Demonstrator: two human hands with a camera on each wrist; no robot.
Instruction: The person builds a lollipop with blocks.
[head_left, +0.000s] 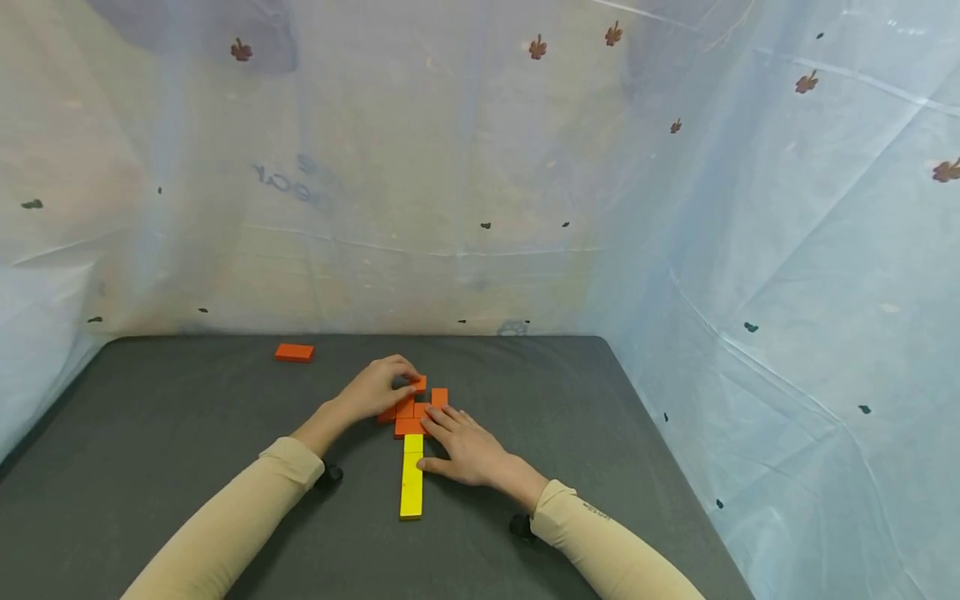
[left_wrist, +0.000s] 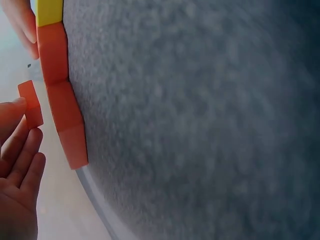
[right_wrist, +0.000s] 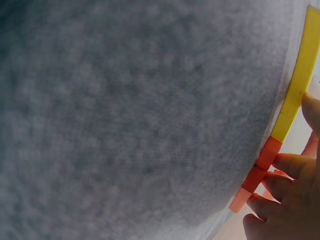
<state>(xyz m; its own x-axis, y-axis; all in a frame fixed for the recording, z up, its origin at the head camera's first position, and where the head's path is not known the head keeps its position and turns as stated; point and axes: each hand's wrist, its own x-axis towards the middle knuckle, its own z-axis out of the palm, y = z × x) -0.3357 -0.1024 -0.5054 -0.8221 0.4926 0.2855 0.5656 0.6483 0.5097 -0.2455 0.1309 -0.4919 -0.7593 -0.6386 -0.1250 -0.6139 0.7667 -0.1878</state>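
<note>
Between thumb and fingers, my left hand point(head_left: 375, 389) pinches a small orange block point(head_left: 421, 383); the left wrist view shows this orange block point(left_wrist: 32, 105) held apart from the row below. Beneath it, several orange blocks point(head_left: 408, 427) lie together in a cluster on the dark table. A strip of yellow blocks point(head_left: 411, 487) runs from the cluster toward me. My right hand point(head_left: 472, 452) is spread with straight fingers over the cluster's right side, its thumb at the yellow strip's edge. In the right wrist view, its fingertips rest along the orange blocks point(right_wrist: 254, 177).
A single orange block point(head_left: 295, 353) lies near the table's far edge on the left. The dark grey table point(head_left: 585, 417) is bordered behind and on the right by translucent plastic sheeting point(head_left: 420, 167) with small leaf marks. Black wrist cameras hang under both sleeves.
</note>
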